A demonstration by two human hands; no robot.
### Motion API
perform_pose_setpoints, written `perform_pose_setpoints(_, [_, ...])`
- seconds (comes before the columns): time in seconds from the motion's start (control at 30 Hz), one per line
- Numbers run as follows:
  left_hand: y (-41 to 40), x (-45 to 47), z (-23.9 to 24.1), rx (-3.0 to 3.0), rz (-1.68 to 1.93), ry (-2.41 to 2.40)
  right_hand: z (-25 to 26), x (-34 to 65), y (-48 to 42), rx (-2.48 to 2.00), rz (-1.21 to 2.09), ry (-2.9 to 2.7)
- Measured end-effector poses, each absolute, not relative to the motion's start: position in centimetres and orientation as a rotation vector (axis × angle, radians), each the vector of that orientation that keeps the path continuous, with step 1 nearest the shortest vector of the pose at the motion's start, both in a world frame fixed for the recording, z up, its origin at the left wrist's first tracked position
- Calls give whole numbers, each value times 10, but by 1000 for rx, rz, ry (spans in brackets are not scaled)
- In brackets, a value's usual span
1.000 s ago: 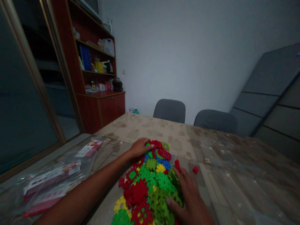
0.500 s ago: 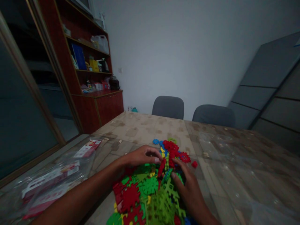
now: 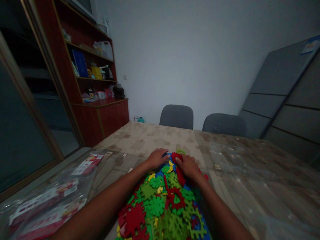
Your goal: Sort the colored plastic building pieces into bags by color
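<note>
Toy pieces (image 3: 157, 205): Pile Position and Hand Contact

The pile (image 3: 148, 191) lies on the counter (image 3: 140, 141), between the forearms (image 3: 113, 196). Left grip (image 3: 156, 159) curves around the pile's far left edge, near blue pieces (image 3: 159, 173). Right grip (image 3: 189, 166) covers its far right edge, thumb against red pieces (image 3: 180, 176). Whether either grip is spread or pinching cannot be told. Contact on both flanks probably confines loose pieces. Left of the pile, printed cards (image 3: 87, 164) lie in clear bags (image 3: 83, 181); lettering is illegible. Clear plastic (image 3: 250, 196) lies right of the pile.
</note>
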State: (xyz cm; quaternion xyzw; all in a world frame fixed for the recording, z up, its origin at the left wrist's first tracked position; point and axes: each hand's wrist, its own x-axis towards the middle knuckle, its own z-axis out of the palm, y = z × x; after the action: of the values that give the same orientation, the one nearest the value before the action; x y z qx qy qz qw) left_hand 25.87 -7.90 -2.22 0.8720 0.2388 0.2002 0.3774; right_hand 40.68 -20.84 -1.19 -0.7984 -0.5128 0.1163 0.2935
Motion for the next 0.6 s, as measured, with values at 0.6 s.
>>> perform_pose_setpoints(0.6, [-175, 129, 23, 2353, 323, 154, -62, 378, -387, -1655, 115, -2069])
